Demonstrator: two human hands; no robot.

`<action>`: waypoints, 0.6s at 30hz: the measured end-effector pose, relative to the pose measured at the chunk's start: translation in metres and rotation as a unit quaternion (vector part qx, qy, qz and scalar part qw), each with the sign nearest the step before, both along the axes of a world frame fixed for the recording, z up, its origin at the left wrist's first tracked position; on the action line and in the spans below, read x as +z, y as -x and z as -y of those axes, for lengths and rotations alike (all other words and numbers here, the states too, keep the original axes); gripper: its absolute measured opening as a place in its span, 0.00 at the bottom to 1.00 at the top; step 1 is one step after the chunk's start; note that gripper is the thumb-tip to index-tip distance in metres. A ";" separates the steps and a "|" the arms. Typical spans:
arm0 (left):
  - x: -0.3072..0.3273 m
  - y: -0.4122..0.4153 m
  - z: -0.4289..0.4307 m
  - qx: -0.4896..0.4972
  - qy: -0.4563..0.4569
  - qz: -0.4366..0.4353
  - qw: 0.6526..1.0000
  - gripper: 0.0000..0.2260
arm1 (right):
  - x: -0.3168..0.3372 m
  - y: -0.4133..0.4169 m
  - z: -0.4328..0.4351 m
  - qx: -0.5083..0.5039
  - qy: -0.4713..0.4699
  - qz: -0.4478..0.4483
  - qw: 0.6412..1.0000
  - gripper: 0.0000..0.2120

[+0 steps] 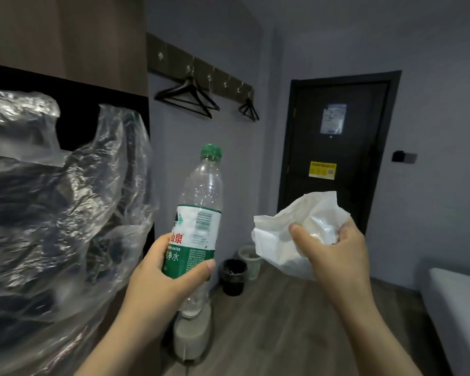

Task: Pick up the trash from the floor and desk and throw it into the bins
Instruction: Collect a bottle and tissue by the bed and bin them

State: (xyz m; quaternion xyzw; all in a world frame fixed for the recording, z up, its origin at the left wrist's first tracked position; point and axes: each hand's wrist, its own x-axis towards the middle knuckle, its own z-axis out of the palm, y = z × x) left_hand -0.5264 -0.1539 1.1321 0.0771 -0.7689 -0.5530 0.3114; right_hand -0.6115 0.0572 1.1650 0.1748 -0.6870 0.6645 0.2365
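My left hand point(158, 270) grips the empty water bottle point(198, 221), my right hand point(334, 251) clutches a crumpled wrapper point(291, 229). From this far, I might miss the bins point(234, 275)

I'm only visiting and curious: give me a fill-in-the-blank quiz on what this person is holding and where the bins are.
The left hand holds a clear bottle whose cap is ____.
The right hand grips a crumpled wrapper coloured ____.
By the wall ahead stand ____ bins: a black bin and a pale bin.
Missing words: green; white; two.
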 end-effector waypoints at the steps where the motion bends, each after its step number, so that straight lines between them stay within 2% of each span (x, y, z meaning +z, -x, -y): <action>1: -0.003 0.016 0.009 -0.006 -0.003 0.001 1.000 0.23 | -0.002 0.011 0.006 -0.013 0.000 0.001 1.000 0.14; 8: -0.003 0.126 0.083 -0.050 -0.005 0.021 0.999 0.16 | -0.007 0.093 0.060 -0.072 -0.022 0.025 0.997 0.13; 18: -0.038 0.289 0.124 -0.085 -0.024 0.057 0.994 0.16 | -0.046 0.240 0.094 -0.121 -0.037 0.088 0.988 0.12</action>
